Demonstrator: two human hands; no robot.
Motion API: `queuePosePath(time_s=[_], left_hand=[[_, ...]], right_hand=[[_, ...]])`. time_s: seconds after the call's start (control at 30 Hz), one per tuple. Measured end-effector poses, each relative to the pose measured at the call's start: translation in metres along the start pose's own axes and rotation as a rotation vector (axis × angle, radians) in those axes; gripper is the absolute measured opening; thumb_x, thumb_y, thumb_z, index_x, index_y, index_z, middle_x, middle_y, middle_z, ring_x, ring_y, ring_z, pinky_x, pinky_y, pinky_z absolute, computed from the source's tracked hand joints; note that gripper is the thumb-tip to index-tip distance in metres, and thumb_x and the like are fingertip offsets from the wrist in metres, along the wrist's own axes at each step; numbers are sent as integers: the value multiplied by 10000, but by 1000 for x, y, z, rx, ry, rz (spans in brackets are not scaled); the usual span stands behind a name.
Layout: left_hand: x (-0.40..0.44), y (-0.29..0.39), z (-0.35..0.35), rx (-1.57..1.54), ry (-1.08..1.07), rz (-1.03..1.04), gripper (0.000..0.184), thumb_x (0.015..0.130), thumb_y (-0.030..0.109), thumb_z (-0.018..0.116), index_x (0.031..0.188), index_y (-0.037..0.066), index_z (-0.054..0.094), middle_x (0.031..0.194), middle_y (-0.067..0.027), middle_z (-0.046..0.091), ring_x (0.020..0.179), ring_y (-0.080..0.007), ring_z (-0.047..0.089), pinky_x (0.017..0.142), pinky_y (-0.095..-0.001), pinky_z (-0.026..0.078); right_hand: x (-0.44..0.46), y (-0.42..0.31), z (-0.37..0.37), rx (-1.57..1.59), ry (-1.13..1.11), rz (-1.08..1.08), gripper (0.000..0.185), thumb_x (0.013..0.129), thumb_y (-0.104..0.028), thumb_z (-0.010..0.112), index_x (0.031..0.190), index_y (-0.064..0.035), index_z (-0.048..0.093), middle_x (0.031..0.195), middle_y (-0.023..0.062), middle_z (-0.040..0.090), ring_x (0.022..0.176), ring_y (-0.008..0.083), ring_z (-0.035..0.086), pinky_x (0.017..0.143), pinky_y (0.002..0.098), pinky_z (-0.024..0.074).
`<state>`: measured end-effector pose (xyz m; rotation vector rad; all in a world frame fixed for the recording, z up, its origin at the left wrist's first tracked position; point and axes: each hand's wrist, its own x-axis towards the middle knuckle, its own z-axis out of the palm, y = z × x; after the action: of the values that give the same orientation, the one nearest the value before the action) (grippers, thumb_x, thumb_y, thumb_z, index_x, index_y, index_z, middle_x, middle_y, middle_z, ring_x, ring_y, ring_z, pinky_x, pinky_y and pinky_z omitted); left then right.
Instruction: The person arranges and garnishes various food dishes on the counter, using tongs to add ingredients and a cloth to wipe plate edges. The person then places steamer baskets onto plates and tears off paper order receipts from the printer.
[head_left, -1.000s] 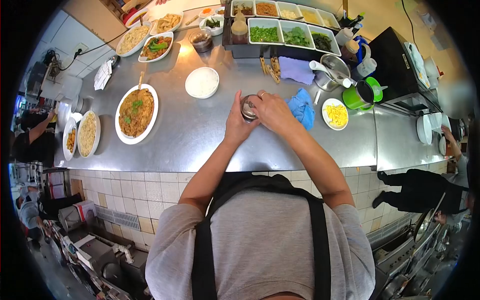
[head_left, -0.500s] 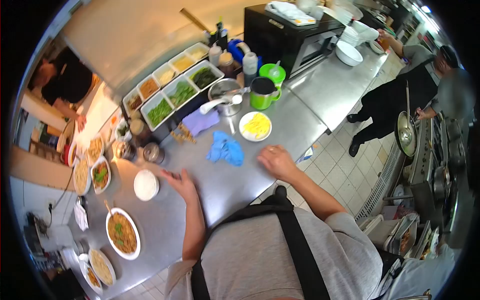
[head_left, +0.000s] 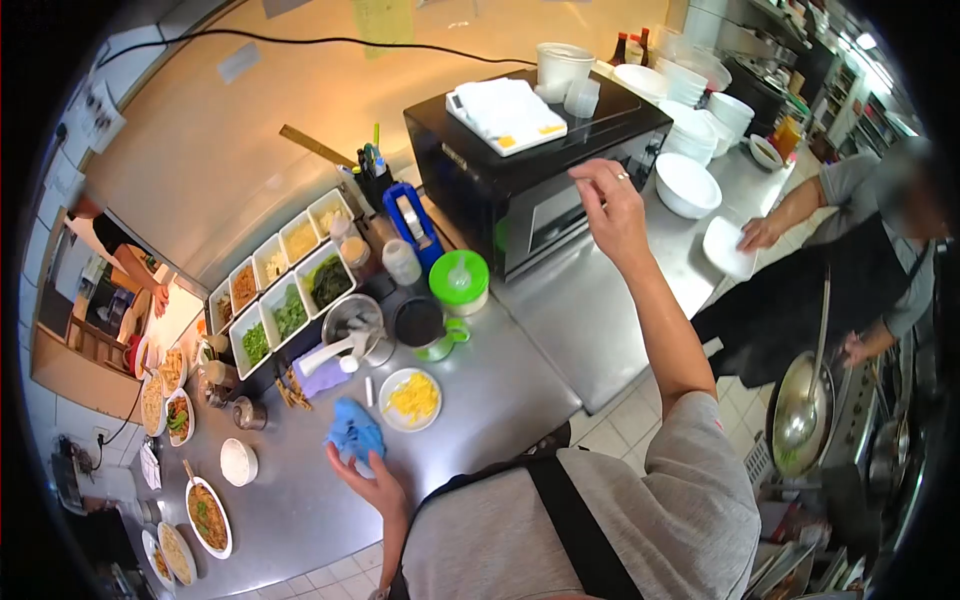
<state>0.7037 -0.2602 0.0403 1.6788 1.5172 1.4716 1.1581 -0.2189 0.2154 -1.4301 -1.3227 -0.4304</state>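
My left hand (head_left: 372, 487) is low over the steel counter, fingers apart, at the near edge of a crumpled blue cloth or glove (head_left: 355, 428). Whether the fingertips touch it I cannot tell. Beside the blue bundle stands a white plate of yellow shreds (head_left: 412, 399). My right hand (head_left: 612, 208) is raised in front of the black microwave (head_left: 470, 170), with a ring on one finger. Its fingers are loosely bent, the thumb stands apart, and nothing shows in it. A white bowl (head_left: 688, 186) sits to its right.
Topping trays (head_left: 290, 312), a green-lidded tub (head_left: 459, 282) and a green jug (head_left: 430, 330) line the back. Filled dishes (head_left: 208, 517) stand on the left. At right a co-worker holds a white dish (head_left: 729, 248) and a wok (head_left: 803, 415); another person is beyond the hatch.
My right hand has risen from the counter edge to the microwave front. My left hand has come to the blue bundle. The view has swung right; the co-worker now holds a white dish.
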Motion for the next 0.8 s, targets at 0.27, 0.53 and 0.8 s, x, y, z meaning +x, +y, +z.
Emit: queuePosePath(time_s=[0.27, 0.53, 0.8], left_hand=[[-87, -7, 67, 382, -119, 66, 746, 723, 157, 663, 1370, -26, 340, 1352, -251, 388, 1246, -387, 380, 1034, -462, 311], [-90, -13, 71, 602, -186, 207, 742, 702, 147, 686, 1348, -21, 362, 1311, -253, 437, 1196, -404, 424, 1020, -468, 324], [-86, 25, 85, 819, -168, 92, 634, 915, 359, 465, 1352, -79, 330, 1336, -294, 400, 1210, -464, 387, 1030, -495, 282]], right_hand=[[123, 131, 0, -173, 7, -104, 142, 828, -56, 596, 965, -56, 634, 921, 121, 600, 728, 237, 592, 670, 342, 490], [189, 243, -45, -503, -87, 36, 157, 835, -150, 559, 943, -91, 656, 979, 155, 618, 905, 339, 613, 783, 427, 492], [258, 390, -33, -650, -314, 126, 205, 871, -159, 486, 957, -111, 665, 1024, 144, 616, 956, 335, 612, 782, 459, 503]])
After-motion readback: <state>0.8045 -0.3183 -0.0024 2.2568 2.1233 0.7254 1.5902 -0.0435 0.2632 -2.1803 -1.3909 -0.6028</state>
